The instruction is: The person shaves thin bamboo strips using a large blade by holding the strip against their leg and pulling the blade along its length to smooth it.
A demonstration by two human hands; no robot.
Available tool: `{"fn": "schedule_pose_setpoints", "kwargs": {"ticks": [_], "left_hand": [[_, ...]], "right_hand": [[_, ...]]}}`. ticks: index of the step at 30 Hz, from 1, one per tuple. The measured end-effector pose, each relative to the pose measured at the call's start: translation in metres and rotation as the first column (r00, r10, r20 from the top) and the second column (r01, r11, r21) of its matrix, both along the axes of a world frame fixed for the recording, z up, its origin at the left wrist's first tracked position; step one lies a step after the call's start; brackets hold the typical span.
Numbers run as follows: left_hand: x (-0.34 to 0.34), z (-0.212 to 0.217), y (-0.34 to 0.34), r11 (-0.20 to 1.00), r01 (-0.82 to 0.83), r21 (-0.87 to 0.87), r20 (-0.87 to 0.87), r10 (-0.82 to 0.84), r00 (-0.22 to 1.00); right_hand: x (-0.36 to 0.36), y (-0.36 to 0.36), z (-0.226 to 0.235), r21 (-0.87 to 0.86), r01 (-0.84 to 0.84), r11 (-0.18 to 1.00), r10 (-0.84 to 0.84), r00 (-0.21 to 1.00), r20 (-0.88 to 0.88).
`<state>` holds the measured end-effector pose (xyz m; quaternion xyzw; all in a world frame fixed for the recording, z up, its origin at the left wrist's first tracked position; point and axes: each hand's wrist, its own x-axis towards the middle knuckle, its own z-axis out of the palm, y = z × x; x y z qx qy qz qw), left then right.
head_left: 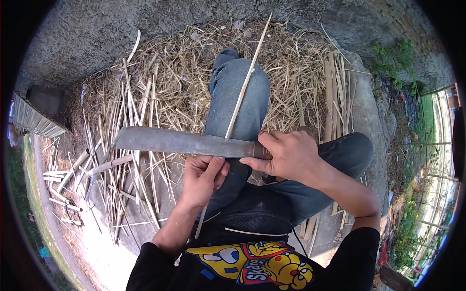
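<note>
A machete (179,141) with a broad, dull grey blade lies level across my lap, its tip pointing left. My right hand (293,157) is closed round its handle at the right end. A long, thin bamboo strip (248,76) slants from the far side over my jeans-covered knee and passes beneath the blade. Just below the blade, my left hand (201,177) pinches the strip between thumb and curled fingers. The strip's near end (200,222) shows under that hand. Whether the edge is cutting into the strip cannot be seen.
Split bamboo strips (144,104) lie in a loose pile on the left, with short pieces (63,186) beyond. More bamboo lengths (328,99) lie at right. Dry shavings (179,72) cover the ground up to a rough grey wall (160,17). Green plants (395,58) grow at right.
</note>
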<state>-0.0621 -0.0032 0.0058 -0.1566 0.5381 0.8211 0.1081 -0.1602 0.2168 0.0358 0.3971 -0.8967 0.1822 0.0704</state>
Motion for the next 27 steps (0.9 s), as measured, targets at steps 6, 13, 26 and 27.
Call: {"fn": "schedule_pose_setpoints", "kwargs": {"ticks": [6, 13, 26, 27], "left_hand": [[-0.013, 0.010, 0.007, 0.997, -0.065, -0.032, -0.031, 0.064, 0.997], [0.000, 0.003, 0.002, 0.998, -0.050, 0.023, -0.037, 0.051, 0.998], [-0.011, 0.012, 0.004, 0.996, -0.086, -0.039, -0.090, 0.082, 0.993], [-0.016, 0.015, 0.005, 0.996, -0.082, -0.039, -0.087, 0.078, 0.993]], "right_hand": [[-0.017, 0.000, -0.002, -0.078, 0.066, 0.995, -0.073, 0.993, -0.092], [-0.010, -0.004, -0.002, -0.052, -0.002, 0.999, -0.007, 0.986, -0.166], [-0.048, -0.002, 0.007, -0.124, 0.139, 0.983, -0.145, 0.989, -0.038], [-0.047, -0.007, 0.009, -0.095, 0.140, 0.986, -0.144, 0.989, -0.034]]}}
